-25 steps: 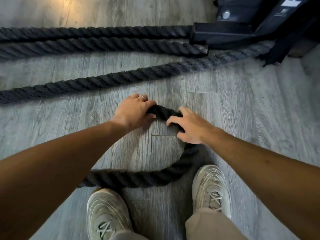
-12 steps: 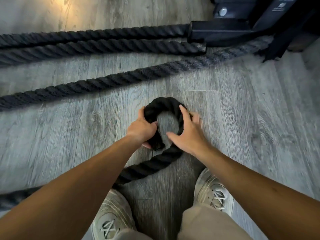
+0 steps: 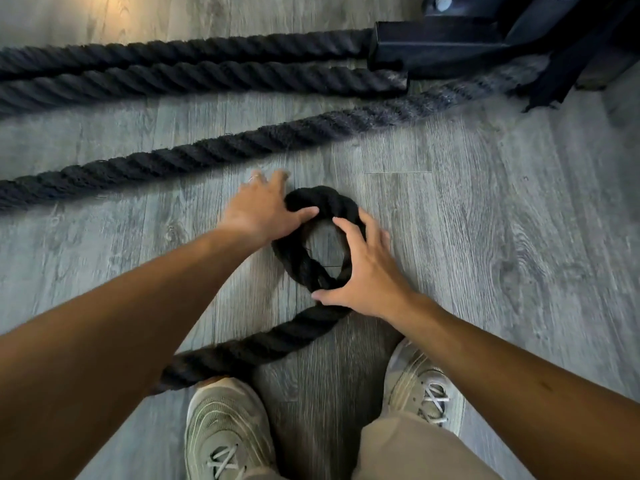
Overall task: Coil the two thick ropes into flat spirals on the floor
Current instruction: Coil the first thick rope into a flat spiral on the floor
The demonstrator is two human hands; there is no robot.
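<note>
Keep left hand (image 3: 263,211) and right hand (image 3: 363,268), grips spread, pressing 1 loop (image 3: 325,202) flat, feeding rope (image 3: 249,348) snugly around it.

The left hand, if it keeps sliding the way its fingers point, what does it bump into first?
Probably the slanting rope lying across the floor. The left hand rests on the small loop's left side, fingers pointing up and away from the person, with only bare floor between. Depth is hard to judge, so that is a best guess.
</note>
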